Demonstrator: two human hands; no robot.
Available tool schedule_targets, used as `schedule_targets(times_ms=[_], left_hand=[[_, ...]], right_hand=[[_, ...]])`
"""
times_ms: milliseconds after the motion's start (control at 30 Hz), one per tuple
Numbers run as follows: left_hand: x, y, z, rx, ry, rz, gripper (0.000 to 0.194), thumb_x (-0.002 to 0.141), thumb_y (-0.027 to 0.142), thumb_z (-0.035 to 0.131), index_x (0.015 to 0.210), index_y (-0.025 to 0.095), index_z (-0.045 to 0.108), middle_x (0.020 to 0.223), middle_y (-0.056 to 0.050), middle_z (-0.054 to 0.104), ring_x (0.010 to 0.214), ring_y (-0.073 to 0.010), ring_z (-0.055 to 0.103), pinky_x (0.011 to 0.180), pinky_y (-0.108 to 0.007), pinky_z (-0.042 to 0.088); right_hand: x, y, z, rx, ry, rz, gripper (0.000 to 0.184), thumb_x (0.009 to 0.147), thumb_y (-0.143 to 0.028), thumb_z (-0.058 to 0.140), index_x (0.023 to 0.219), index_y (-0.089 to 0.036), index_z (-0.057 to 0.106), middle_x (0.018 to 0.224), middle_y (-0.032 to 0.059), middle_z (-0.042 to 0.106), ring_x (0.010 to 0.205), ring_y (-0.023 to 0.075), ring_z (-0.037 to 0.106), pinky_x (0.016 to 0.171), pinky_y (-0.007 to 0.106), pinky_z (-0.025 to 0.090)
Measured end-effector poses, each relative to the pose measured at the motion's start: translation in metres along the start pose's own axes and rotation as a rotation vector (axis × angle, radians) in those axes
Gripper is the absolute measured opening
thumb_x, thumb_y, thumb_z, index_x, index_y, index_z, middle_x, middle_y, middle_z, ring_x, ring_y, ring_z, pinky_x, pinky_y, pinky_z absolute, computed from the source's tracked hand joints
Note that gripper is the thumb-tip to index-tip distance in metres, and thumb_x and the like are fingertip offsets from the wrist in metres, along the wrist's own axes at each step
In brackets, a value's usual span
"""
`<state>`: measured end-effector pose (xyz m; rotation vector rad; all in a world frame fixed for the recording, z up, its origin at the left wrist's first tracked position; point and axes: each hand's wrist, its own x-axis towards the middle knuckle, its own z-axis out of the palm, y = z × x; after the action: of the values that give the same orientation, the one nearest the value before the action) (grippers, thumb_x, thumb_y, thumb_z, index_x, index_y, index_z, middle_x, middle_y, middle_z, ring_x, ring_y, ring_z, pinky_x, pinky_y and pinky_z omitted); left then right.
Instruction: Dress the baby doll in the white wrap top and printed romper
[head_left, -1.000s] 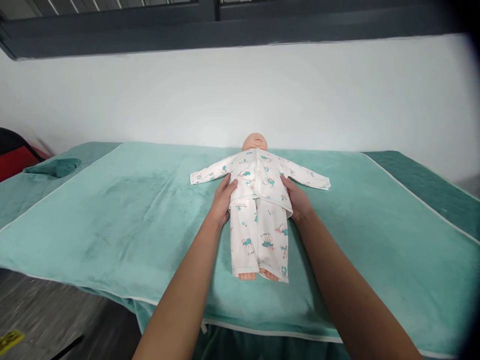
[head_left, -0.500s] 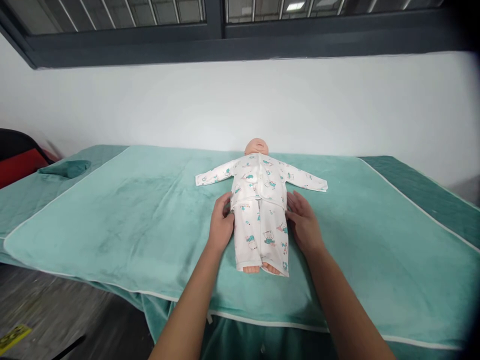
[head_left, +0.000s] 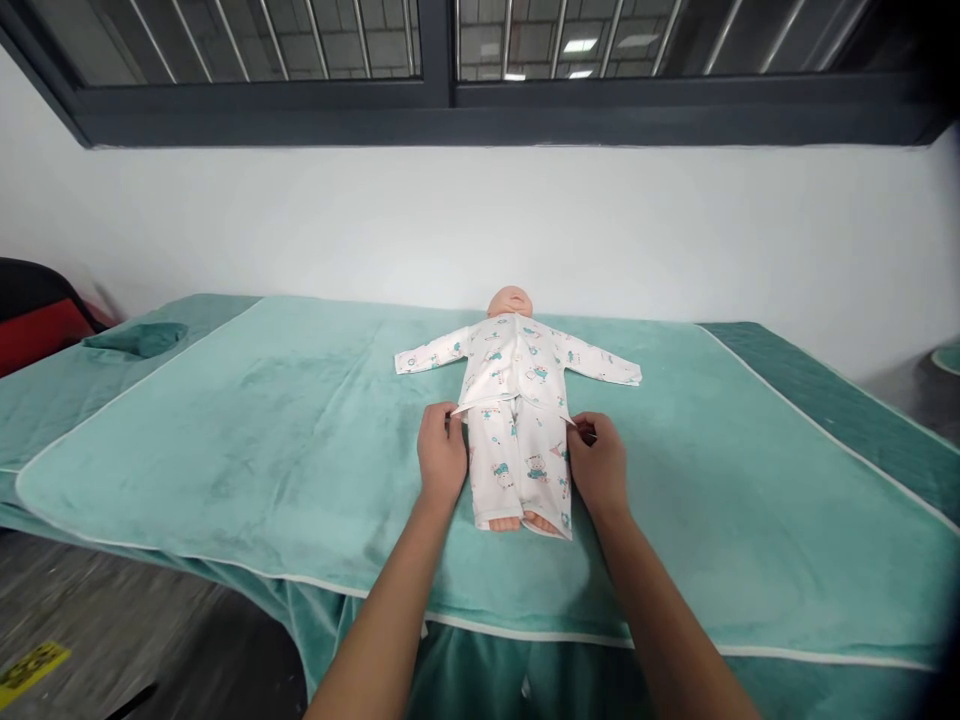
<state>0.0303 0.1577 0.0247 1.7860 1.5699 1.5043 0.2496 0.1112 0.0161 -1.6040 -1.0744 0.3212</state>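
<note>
A baby doll [head_left: 510,301] lies on its back with its head toward the wall and its toes toward me. It wears a white printed shirt [head_left: 516,358] with both sleeves spread wide, and matching trousers [head_left: 517,465]. My left hand [head_left: 442,455] pinches the shirt's lower hem at the left side. At the opposite side my right hand [head_left: 598,460] is closed on the other corner of the same hem. The hem is drawn out sideways between them, over the top of the trousers. Bare toes show at the trouser cuffs.
A green plush cover with white piping [head_left: 300,430] spreads over the bed. Behind it stands a white wall [head_left: 315,220] below a dark-framed barred window [head_left: 442,110]. A folded green cloth [head_left: 139,340] and a red and black object [head_left: 41,320] are at the left.
Both hands have gone from open beside the doll to closed on the shirt hem, pulling its corners outward. The camera view has tilted up slightly.
</note>
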Motion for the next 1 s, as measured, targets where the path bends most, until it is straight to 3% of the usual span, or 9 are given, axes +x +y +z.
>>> schedule_targets(times_ms=[133, 267, 367, 500, 600, 733, 1000], left_hand=[[-0.002, 0.002, -0.001, 0.042, -0.059, -0.025, 0.011, 0.093, 0.021, 0.049, 0.093, 0.022, 0.060, 0.095, -0.004, 0.064, 0.092, -0.0199, 0.060, 0.083, -0.034, 0.047], [-0.002, 0.003, 0.001, 0.040, -0.066, -0.052, 0.007, 0.090, 0.021, 0.054, 0.092, 0.022, 0.060, 0.093, -0.003, 0.065, 0.089, -0.0190, 0.060, 0.080, -0.032, 0.046], [-0.001, 0.003, 0.002, 0.034, -0.061, -0.061, 0.006, 0.089, 0.021, 0.055, 0.093, 0.022, 0.061, 0.093, -0.002, 0.065, 0.088, -0.0185, 0.060, 0.079, -0.032, 0.046], [-0.001, 0.003, 0.003, 0.021, -0.061, -0.070, 0.007, 0.089, 0.019, 0.055, 0.092, 0.022, 0.061, 0.091, -0.002, 0.065, 0.086, -0.0178, 0.060, 0.079, -0.031, 0.046], [-0.001, 0.001, 0.003, 0.024, -0.057, -0.076, 0.009, 0.088, 0.018, 0.054, 0.091, 0.022, 0.061, 0.090, -0.002, 0.066, 0.086, -0.0179, 0.060, 0.079, -0.031, 0.046], [-0.001, -0.002, 0.005, 0.055, -0.027, -0.059, 0.011, 0.087, 0.014, 0.051, 0.089, 0.022, 0.059, 0.090, -0.002, 0.065, 0.087, -0.0183, 0.060, 0.079, -0.032, 0.045], [-0.001, 0.000, 0.004, 0.093, -0.023, -0.060, 0.013, 0.082, 0.009, 0.051, 0.083, 0.022, 0.056, 0.085, -0.001, 0.062, 0.084, -0.0189, 0.058, 0.077, -0.033, 0.045]], right_hand=[[-0.004, -0.005, -0.002, 0.043, 0.058, -0.125, 0.012, 0.085, -0.025, 0.056, 0.096, -0.022, 0.060, 0.097, 0.0053, 0.063, 0.090, 0.0212, 0.060, 0.083, 0.038, 0.049], [0.003, -0.027, 0.006, 0.024, -0.032, -0.482, 0.019, 0.090, -0.020, 0.053, 0.107, -0.023, 0.060, 0.110, 0.0068, 0.062, 0.109, 0.0231, 0.057, 0.096, 0.041, 0.045], [0.017, -0.050, 0.017, -0.175, -0.191, -0.654, 0.029, 0.088, -0.018, 0.057, 0.116, -0.024, 0.060, 0.117, 0.0076, 0.064, 0.114, 0.0260, 0.055, 0.097, 0.042, 0.041], [0.034, -0.068, 0.033, -0.510, -0.282, -0.741, 0.031, 0.085, -0.010, 0.056, 0.111, -0.024, 0.065, 0.111, 0.0076, 0.067, 0.104, 0.0280, 0.055, 0.084, 0.041, 0.037], [0.038, -0.063, 0.040, -0.482, -0.253, -0.730, 0.025, 0.084, -0.007, 0.052, 0.098, -0.022, 0.067, 0.100, 0.0067, 0.068, 0.096, 0.0254, 0.056, 0.081, 0.039, 0.036], [0.036, -0.047, 0.039, -0.214, -0.216, -0.655, 0.021, 0.082, -0.009, 0.052, 0.088, -0.024, 0.065, 0.094, 0.0041, 0.067, 0.095, 0.0231, 0.058, 0.087, 0.038, 0.040], [0.008, -0.038, 0.013, 0.210, -0.330, -0.405, 0.013, 0.085, -0.019, 0.057, 0.087, -0.026, 0.068, 0.101, 0.0034, 0.070, 0.103, 0.0229, 0.062, 0.095, 0.041, 0.046]])
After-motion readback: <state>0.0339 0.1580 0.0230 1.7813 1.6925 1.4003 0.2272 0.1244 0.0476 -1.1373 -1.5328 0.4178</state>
